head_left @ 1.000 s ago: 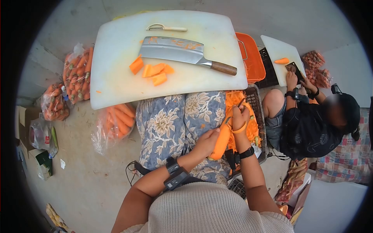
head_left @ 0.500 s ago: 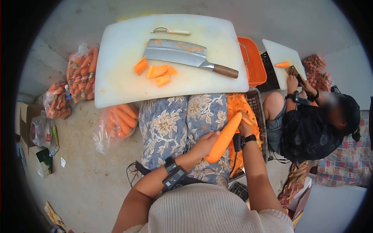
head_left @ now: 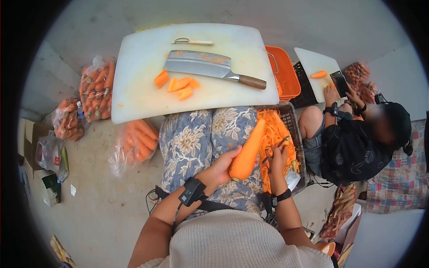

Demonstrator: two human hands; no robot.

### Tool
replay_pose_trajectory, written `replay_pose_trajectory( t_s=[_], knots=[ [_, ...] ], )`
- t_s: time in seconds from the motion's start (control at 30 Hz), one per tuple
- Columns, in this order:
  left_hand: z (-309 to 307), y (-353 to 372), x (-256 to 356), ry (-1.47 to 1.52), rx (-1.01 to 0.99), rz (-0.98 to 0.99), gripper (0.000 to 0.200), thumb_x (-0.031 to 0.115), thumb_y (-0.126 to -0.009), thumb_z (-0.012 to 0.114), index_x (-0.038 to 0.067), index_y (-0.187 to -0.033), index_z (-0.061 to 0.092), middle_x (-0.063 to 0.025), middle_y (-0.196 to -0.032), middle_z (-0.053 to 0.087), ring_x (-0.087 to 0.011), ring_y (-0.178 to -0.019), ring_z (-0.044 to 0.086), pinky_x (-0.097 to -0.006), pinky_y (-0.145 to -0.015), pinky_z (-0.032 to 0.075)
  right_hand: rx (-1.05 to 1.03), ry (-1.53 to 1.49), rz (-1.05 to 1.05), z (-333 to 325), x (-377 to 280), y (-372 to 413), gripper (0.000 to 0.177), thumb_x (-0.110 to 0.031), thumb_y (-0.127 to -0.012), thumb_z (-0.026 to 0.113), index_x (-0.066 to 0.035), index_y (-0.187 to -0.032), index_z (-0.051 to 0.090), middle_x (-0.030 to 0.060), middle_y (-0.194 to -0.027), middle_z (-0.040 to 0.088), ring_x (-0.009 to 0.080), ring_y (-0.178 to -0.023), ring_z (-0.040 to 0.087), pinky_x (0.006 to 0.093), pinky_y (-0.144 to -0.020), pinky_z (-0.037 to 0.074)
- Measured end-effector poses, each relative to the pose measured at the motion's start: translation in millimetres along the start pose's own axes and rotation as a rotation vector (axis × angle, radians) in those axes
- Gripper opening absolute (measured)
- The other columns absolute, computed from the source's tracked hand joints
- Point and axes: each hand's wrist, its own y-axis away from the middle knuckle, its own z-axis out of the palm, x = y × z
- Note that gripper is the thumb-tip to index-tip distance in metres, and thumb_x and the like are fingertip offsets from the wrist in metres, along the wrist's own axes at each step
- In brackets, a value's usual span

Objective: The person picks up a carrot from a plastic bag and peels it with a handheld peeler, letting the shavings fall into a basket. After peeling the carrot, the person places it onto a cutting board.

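My left hand [head_left: 225,164] is wrapped round the thick end of a large, smooth, peeled carrot [head_left: 248,151], which slants up and to the right over my lap. To the right of it, my right hand [head_left: 278,161] is closed on a dark peeler [head_left: 283,143], only partly visible between the fingers and apart from the carrot. Under that hand a heap of orange peelings [head_left: 273,129] fills a dark plastic crate [head_left: 289,112]. On the white cutting board [head_left: 143,85] lie a cleaver [head_left: 201,64], a white-handled peeler [head_left: 192,41] and several carrot chunks [head_left: 178,84].
Bags of carrots [head_left: 96,91] stand on the floor to the left, with another carrot bag [head_left: 136,142] beside my legs. An orange tub [head_left: 284,73] is right of the board. A co-worker [head_left: 362,143] sits at the right, holding a cleaver at another white board [head_left: 316,64].
My right hand has drawn back from the carrot's upper end towards me, bringing the dark peeler into view. The carrot has shifted slightly left and upward. The co-worker's cleaver has turned.
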Motion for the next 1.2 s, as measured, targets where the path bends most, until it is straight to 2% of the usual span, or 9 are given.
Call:
replay_pose_trajectory(
  t_s=[0.1, 0.23, 0.3, 0.4, 0.77, 0.83, 1.03, 1.1, 1.2],
  knots=[
    [4.7, 0.7, -5.5, -0.035, 0.018, 0.033, 0.046, 0.038, -0.094, 0.036, 0.004, -0.125, 0.042, -0.0164, -0.110, 0.056, -0.0242, -0.098, 0.057, -0.0394, -0.085, 0.047, -0.135, 0.131, -0.267, 20.1, -31.9, 39.2, 0.037, -0.011, -0.081, 0.053, -0.001, -0.114, 0.041, 0.0097, -0.106, 0.045, 0.0131, -0.091, 0.049, 0.0252, -0.080, 0.042],
    [6.2, -3.3, -9.7, -0.070, 0.116, 0.029, 0.047, 0.039, -0.095, 0.029, 0.007, -0.126, 0.042, -0.0121, -0.115, 0.055, -0.0213, -0.103, 0.055, -0.0361, -0.085, 0.047, -0.298, 0.093, -0.326, 50.5, -47.4, 76.9, 0.044, -0.010, -0.080, 0.055, 0.001, -0.119, 0.039, 0.0110, -0.107, 0.045, 0.0152, -0.096, 0.047, 0.0273, -0.082, 0.040],
    [5.8, -5.9, -14.5, -0.127, 0.142, 0.073, 0.047, 0.040, -0.095, 0.028, 0.007, -0.126, 0.042, -0.0115, -0.115, 0.054, -0.0204, -0.103, 0.055, -0.0350, -0.084, 0.047, -0.276, 0.587, -0.565, 56.7, -36.5, 76.0, 0.044, -0.010, -0.080, 0.055, 0.003, -0.119, 0.038, 0.0118, -0.106, 0.045, 0.0195, -0.100, 0.044, 0.0311, -0.086, 0.038],
    [14.1, -3.2, -11.4, -0.207, 0.184, 0.131, 0.047, 0.040, -0.095, 0.027, 0.006, -0.124, 0.043, -0.0109, -0.114, 0.055, -0.0189, -0.100, 0.057, -0.0327, -0.082, 0.048, -0.262, 0.521, -0.599, 62.9, -37.9, 74.0, 0.037, -0.010, -0.076, 0.058, 0.004, -0.106, 0.042, 0.0166, -0.099, 0.042, 0.0303, -0.095, 0.042, 0.0377, -0.084, 0.034],
    [-1.1, -19.0, -16.2, -0.381, 0.282, 0.246, 0.041, 0.035, -0.095, 0.035, 0.001, -0.113, 0.049, -0.0091, -0.097, 0.060, -0.0157, -0.081, 0.060, -0.0280, -0.069, 0.050, -0.120, 0.600, -0.534, 68.3, -40.2, 16.3, 0.029, -0.014, -0.077, 0.058, 0.004, -0.096, 0.046, 0.0160, -0.094, 0.047, 0.0294, -0.091, 0.042, 0.0384, -0.083, 0.034],
    [5.6, -15.3, -16.3, -0.541, 0.413, 0.203, 0.043, 0.037, -0.093, 0.041, -0.001, -0.108, 0.053, -0.0059, -0.095, 0.058, -0.0110, -0.084, 0.055, -0.0238, -0.074, 0.043, -0.063, 0.603, -0.544, 68.3, -35.7, -4.5, 0.028, -0.015, -0.077, 0.058, 0.004, -0.094, 0.047, 0.0159, -0.093, 0.048, 0.0294, -0.091, 0.042, 0.0389, -0.083, 0.034],
    [-0.6, -20.0, -14.2, -0.445, 0.331, 0.178, 0.041, 0.037, -0.093, 0.041, -0.001, -0.104, 0.052, -0.0103, -0.083, 0.060, -0.0173, -0.068, 0.060, -0.0281, -0.061, 0.050, -0.075, 0.566, -0.393, 61.9, -12.1, -57.9, 0.023, -0.017, -0.076, 0.059, 0.003, -0.083, 0.050, 0.0172, -0.090, 0.049, 0.0294, -0.092, 0.045, 0.0393, -0.082, 0.035],
    [2.7, -18.6, -12.9, -0.457, 0.340, 0.171, 0.041, 0.037, -0.093, 0.041, -0.001, -0.104, 0.052, -0.0104, -0.083, 0.060, -0.0177, -0.067, 0.060, -0.0283, -0.061, 0.050, -0.056, 0.535, -0.581, 54.4, 4.2, -89.6, 0.020, -0.013, -0.078, 0.059, -0.002, -0.067, 0.046, -0.0021, -0.056, 0.039, 0.0076, -0.050, 0.036, 0.0269, -0.047, 0.031],
    [3.9, -17.9, -11.7, -0.469, 0.361, 0.157, 0.042, 0.038, -0.093, 0.041, -0.001, -0.104, 0.051, -0.0107, -0.082, 0.060, -0.0181, -0.067, 0.060, -0.0284, -0.061, 0.050, -0.093, 0.384, -0.484, 68.8, -13.9, -74.8, 0.026, -0.012, -0.078, 0.058, -0.004, -0.060, 0.042, -0.0036, -0.054, 0.037, 0.0061, -0.046, 0.032, 0.0250, -0.044, 0.027]
  ],
)
